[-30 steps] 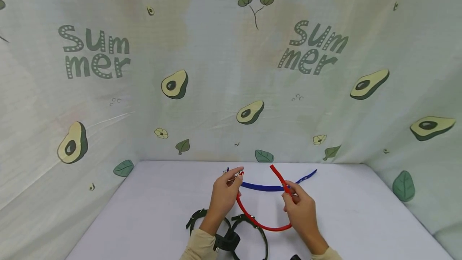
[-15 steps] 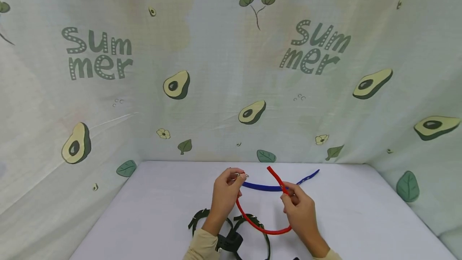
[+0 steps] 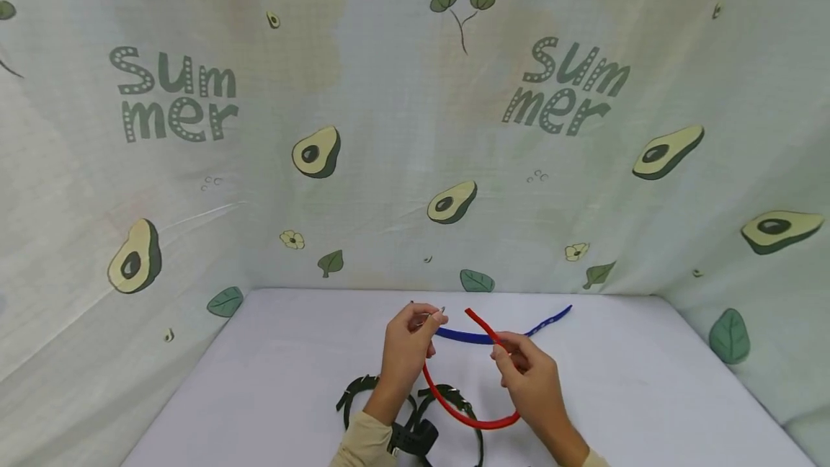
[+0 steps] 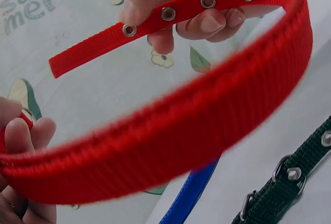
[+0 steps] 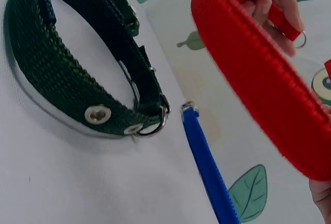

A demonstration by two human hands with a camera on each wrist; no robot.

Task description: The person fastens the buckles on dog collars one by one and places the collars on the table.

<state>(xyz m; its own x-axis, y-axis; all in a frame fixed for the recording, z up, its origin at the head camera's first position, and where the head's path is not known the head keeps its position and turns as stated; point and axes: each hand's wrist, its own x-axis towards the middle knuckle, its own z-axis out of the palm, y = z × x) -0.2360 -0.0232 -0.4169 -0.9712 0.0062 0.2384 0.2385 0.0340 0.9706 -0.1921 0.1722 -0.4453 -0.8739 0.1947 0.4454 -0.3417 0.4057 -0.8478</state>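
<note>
A red webbing collar (image 3: 476,423) hangs in a curve between my two hands, above the table. My left hand (image 3: 405,348) pinches its buckle end; a metal ring (image 5: 301,40) pokes out beside the fingers in the right wrist view, and the rest of the buckle is mostly hidden. With thumb and fingers, my right hand (image 3: 534,380) grips the other end near its tip. Several metal eyelets (image 4: 168,14) line that strap in the left wrist view. The free tip points up and left, toward the left hand but apart from it.
Behind the hands a blue collar (image 3: 463,336) lies on the white table (image 3: 622,388). Dark green collars (image 3: 418,438) with metal eyelets and rings rest nearer, below the left forearm. A printed cloth (image 3: 389,92) hangs behind the table.
My right hand has moved left, bringing the red collar's free tip closer to the left hand and lower. The collar's loop sags lower. The left hand keeps its hold on the buckle end.
</note>
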